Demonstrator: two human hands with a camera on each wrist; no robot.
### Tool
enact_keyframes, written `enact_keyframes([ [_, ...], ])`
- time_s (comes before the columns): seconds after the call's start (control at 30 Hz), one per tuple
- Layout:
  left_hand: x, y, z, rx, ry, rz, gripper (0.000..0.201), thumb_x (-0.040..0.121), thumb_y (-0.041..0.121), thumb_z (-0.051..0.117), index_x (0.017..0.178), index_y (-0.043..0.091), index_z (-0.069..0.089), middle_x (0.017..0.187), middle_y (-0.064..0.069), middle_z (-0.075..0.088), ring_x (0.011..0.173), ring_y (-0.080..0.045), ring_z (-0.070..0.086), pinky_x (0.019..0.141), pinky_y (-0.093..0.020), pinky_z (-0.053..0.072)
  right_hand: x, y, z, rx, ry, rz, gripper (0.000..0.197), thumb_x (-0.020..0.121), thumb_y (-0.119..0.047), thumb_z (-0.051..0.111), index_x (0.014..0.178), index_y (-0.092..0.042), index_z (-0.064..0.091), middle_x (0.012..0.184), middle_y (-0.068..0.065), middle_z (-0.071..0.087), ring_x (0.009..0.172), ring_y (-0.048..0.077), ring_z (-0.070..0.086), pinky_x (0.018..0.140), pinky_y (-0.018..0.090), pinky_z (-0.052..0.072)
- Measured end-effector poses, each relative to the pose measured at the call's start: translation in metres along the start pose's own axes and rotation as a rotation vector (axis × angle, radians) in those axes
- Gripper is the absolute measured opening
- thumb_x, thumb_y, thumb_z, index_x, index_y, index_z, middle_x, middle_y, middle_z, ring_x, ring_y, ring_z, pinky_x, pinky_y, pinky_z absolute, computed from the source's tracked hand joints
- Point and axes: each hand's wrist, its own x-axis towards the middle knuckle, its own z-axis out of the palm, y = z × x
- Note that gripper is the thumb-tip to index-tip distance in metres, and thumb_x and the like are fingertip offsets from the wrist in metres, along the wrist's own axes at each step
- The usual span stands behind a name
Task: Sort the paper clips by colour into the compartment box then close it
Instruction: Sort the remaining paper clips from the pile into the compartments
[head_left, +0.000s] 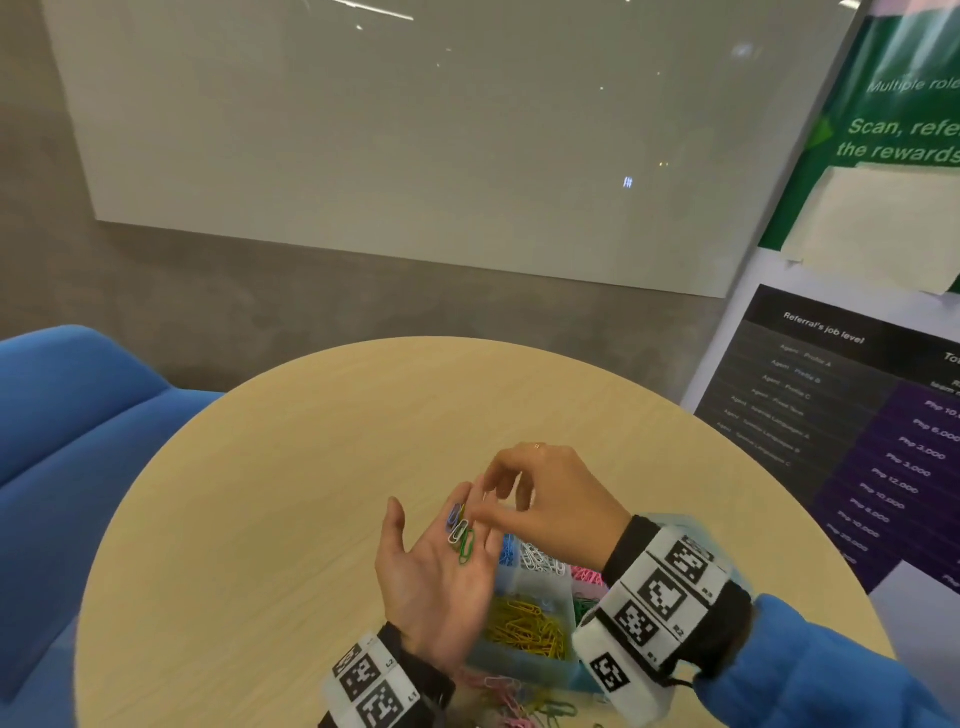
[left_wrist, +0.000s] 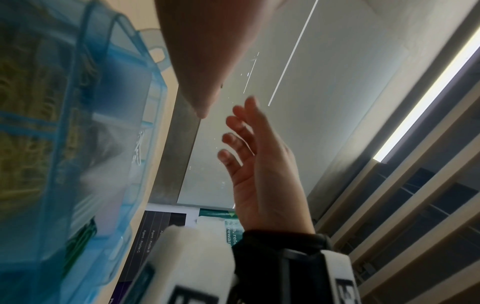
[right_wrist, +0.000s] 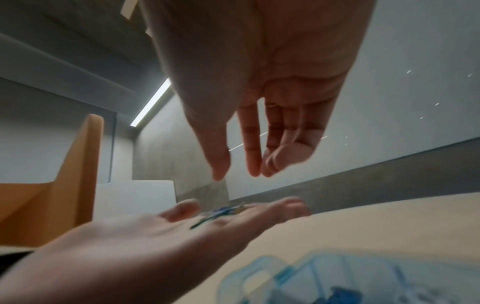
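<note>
My left hand (head_left: 436, 566) lies palm up over the box, and a few paper clips (head_left: 461, 535), purple, white and green, rest on its fingers. My right hand (head_left: 483, 515) hovers just above them with thumb and forefinger pointing down. In the right wrist view those two fingertips (right_wrist: 219, 174) stand apart with nothing between them, a little above the clips (right_wrist: 221, 211). Below the hands is the open blue compartment box (head_left: 524, 670) holding yellow clips (head_left: 524, 629), white clips (head_left: 543, 561), blue clips (head_left: 508, 553), pink clips (head_left: 587, 577) and green clips (head_left: 584, 605).
A pile of loose mixed clips (head_left: 519, 701) lies on the round wooden table (head_left: 291, 493) at its near edge. A blue chair (head_left: 62, 441) stands to the left, a whiteboard (head_left: 415, 130) hangs behind, and posters (head_left: 857, 389) are at the right.
</note>
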Motion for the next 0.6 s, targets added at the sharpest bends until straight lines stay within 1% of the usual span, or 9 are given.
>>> enact_keyframes([
  [0.07, -0.001, -0.001, -0.002, 0.007, -0.031, -0.040, 0.084, 0.090, 0.062, 0.042, 0.139, -0.007, 0.042, 0.130, -0.017, 0.054, 0.132, -0.029, 0.045, 0.118, -0.040, 0.025, -0.007, -0.006, 0.012, 0.052, -0.094, -0.003, 0.028, 0.075, -0.038, 0.079, 0.089, -0.016, 0.068, 0.080, -0.002, 0.067, 0.061, 0.000, 0.051, 0.063, 0.015, 0.045],
  [0.13, -0.001, -0.002, -0.004, 0.013, -0.036, -0.062, 0.089, 0.089, 0.063, 0.041, 0.141, -0.010, 0.040, 0.129, -0.018, 0.047, 0.130, -0.026, 0.039, 0.121, -0.038, 0.020, -0.010, -0.006, 0.022, 0.062, -0.108, -0.006, 0.023, 0.075, -0.028, 0.079, 0.090, -0.014, 0.069, 0.081, 0.002, 0.068, 0.061, 0.000, 0.050, 0.063, 0.014, 0.043],
  [0.2, 0.000, -0.003, -0.005, 0.019, -0.010, -0.058, 0.087, 0.090, 0.060, 0.042, 0.139, -0.011, 0.041, 0.141, -0.019, 0.046, 0.136, -0.029, 0.040, 0.120, -0.041, 0.023, -0.011, -0.004, 0.025, 0.080, -0.097, -0.007, 0.016, 0.077, -0.019, 0.075, 0.091, -0.014, 0.070, 0.083, 0.004, 0.068, 0.065, 0.004, 0.054, 0.065, 0.014, 0.044],
  [0.23, 0.000, -0.004, -0.004, 0.021, 0.002, -0.053, 0.084, 0.092, 0.059, 0.041, 0.138, -0.012, 0.043, 0.142, -0.022, 0.047, 0.136, -0.032, 0.042, 0.118, -0.043, 0.027, -0.011, -0.003, 0.024, 0.095, -0.100, -0.004, 0.014, 0.077, -0.016, 0.073, 0.090, -0.014, 0.071, 0.085, 0.003, 0.069, 0.068, 0.007, 0.057, 0.066, 0.014, 0.045],
  [0.3, 0.001, -0.005, -0.003, 0.026, 0.015, -0.044, 0.080, 0.094, 0.057, 0.040, 0.138, -0.011, 0.043, 0.139, -0.023, 0.051, 0.133, -0.038, 0.046, 0.114, -0.046, 0.033, -0.012, -0.001, 0.019, 0.149, -0.111, 0.014, 0.012, 0.076, -0.012, 0.073, 0.088, -0.015, 0.071, 0.085, 0.003, 0.070, 0.072, 0.013, 0.063, 0.068, 0.018, 0.051],
  [0.37, 0.003, -0.002, -0.003, 0.009, 0.041, -0.014, 0.076, 0.095, 0.053, 0.040, 0.138, -0.010, 0.041, 0.136, -0.026, 0.054, 0.131, -0.040, 0.049, 0.114, -0.047, 0.032, -0.014, 0.002, 0.011, 0.219, -0.089, 0.042, 0.012, 0.077, -0.011, 0.073, 0.088, -0.015, 0.072, 0.082, 0.004, 0.072, 0.075, 0.017, 0.067, 0.071, 0.026, 0.055],
  [0.43, 0.005, 0.003, -0.005, -0.015, 0.060, 0.016, 0.073, 0.096, 0.050, 0.040, 0.138, -0.010, 0.041, 0.132, -0.028, 0.057, 0.131, -0.038, 0.048, 0.118, -0.045, 0.028, -0.017, 0.009, -0.001, 0.230, -0.023, 0.083, 0.012, 0.079, -0.012, 0.073, 0.090, -0.016, 0.072, 0.080, 0.002, 0.072, 0.075, 0.017, 0.068, 0.072, 0.028, 0.057],
  [0.5, 0.005, 0.004, -0.005, -0.009, 0.049, 0.022, 0.073, 0.096, 0.050, 0.038, 0.138, -0.010, 0.042, 0.131, -0.027, 0.059, 0.132, -0.036, 0.047, 0.119, -0.043, 0.026, -0.024, 0.020, -0.015, 0.154, 0.021, 0.116, 0.010, 0.080, -0.013, 0.073, 0.089, -0.018, 0.072, 0.079, -0.002, 0.071, 0.074, 0.013, 0.066, 0.073, 0.026, 0.056],
  [0.6, 0.003, 0.000, -0.004, 0.050, 0.027, -0.038, 0.075, 0.095, 0.053, 0.039, 0.138, -0.009, 0.042, 0.130, -0.027, 0.059, 0.131, -0.036, 0.048, 0.118, -0.043, 0.027, -0.043, 0.034, -0.028, 0.013, -0.036, 0.147, 0.008, 0.082, -0.013, 0.071, 0.086, -0.020, 0.073, 0.076, -0.004, 0.070, 0.070, 0.007, 0.064, 0.067, 0.018, 0.052],
])
